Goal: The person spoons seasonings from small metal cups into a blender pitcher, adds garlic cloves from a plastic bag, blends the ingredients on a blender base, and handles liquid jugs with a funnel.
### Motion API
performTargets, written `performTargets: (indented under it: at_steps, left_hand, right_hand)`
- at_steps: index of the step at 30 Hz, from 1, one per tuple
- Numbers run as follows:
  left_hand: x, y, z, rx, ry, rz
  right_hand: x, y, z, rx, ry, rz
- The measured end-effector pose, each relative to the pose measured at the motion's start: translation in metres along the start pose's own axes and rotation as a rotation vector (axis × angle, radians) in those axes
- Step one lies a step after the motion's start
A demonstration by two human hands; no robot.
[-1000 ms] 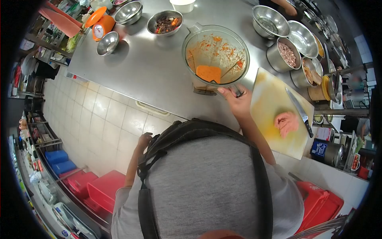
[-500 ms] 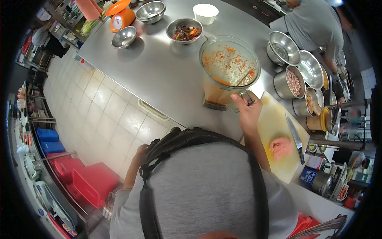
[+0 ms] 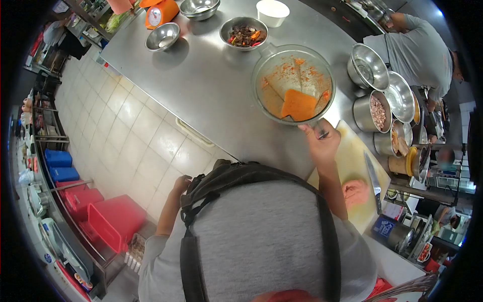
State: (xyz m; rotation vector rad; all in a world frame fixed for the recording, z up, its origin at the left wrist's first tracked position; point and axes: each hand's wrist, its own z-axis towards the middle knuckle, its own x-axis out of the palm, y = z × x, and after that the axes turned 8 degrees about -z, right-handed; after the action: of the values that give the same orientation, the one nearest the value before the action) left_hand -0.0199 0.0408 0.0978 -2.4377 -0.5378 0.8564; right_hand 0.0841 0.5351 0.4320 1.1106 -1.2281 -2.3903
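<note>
My right hand (image 3: 322, 142) is closed around the handle of a clear blender jug (image 3: 266, 108). Its open mouth faces up toward me. Orange puree (image 3: 299, 104) lies at the bottom, and orange bits cling to the inner wall. Whether the jug touches the steel counter (image 3: 201, 95) is hidden. Low at my left side hangs my left hand (image 3: 181, 184), away from the counter; its fingers are partly hidden and too small to read. Beside my right forearm, a cutting board (image 3: 347, 138) carries a knife (image 3: 373, 176) and a lump of pink meat (image 3: 355, 193).
Behind the jug are a steel bowl of dark and red pieces (image 3: 244, 46), a white tub (image 3: 272, 15) and an orange scale (image 3: 160, 14). Steel bowls (image 3: 370, 68) and a pot of chopped meat (image 3: 361, 115) line the right. Another person (image 3: 420, 55) bends there. Red bins (image 3: 113, 221) stand left.
My right hand has tilted the jug, so its mouth now turns more toward me and the orange puree at the bottom shows. My left hand stays low at my side.
</note>
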Motion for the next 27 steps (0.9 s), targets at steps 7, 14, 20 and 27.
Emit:
performTargets:
  at_steps: [7, 14, 20, 27]
  left_hand:
    - [0.007, 0.009, 0.009, 0.053, -0.022, -0.022]
    - [0.017, 0.001, 0.009, 0.023, 0.017, 0.01]
    - [0.015, 0.006, 0.016, 0.027, 0.012, -0.024]
    - [0.019, 0.033, 0.026, 0.051, -0.019, -0.159]
  right_hand:
    - [-0.001, -0.007, 0.008, 0.082, -0.06, 0.104]
    - [-0.004, -0.004, 0.005, 0.119, -0.019, 0.056]
    - [-0.007, 0.01, -0.001, 0.077, 0.076, -0.001]
    - [-0.004, 0.016, -0.008, -0.011, 0.125, 0.06]
